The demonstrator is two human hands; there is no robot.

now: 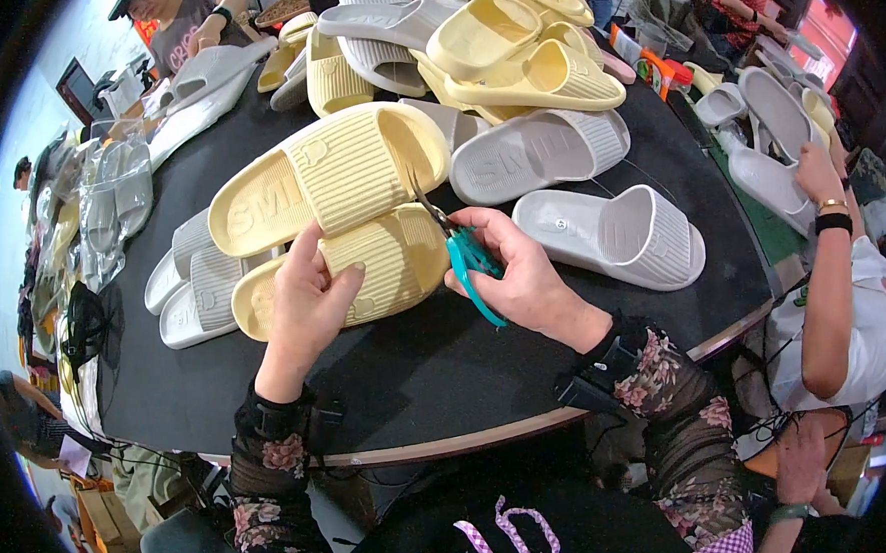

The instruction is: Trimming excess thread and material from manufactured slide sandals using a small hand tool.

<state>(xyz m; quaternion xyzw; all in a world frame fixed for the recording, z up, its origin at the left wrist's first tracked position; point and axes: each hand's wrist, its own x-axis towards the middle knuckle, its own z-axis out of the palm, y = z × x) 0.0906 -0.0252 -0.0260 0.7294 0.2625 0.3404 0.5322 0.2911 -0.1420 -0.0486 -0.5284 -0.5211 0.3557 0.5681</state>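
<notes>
My left hand (309, 299) grips a pale yellow slide sandal (392, 259) by its ribbed strap, near the front of a round black table (408, 378). A second pale yellow sandal (327, 172) lies just behind it, touching it. My right hand (523, 272) holds teal-handled thread snips (467, 260), their dark blades pointing up toward the edge of the sandals.
Grey slide sandals lie at left (188, 290) and right (611, 233), with a heap of yellow and grey ones (491, 44) behind. Bagged sandals (108, 199) sit at far left. A person in white (845, 295) works at right; others sit at the back.
</notes>
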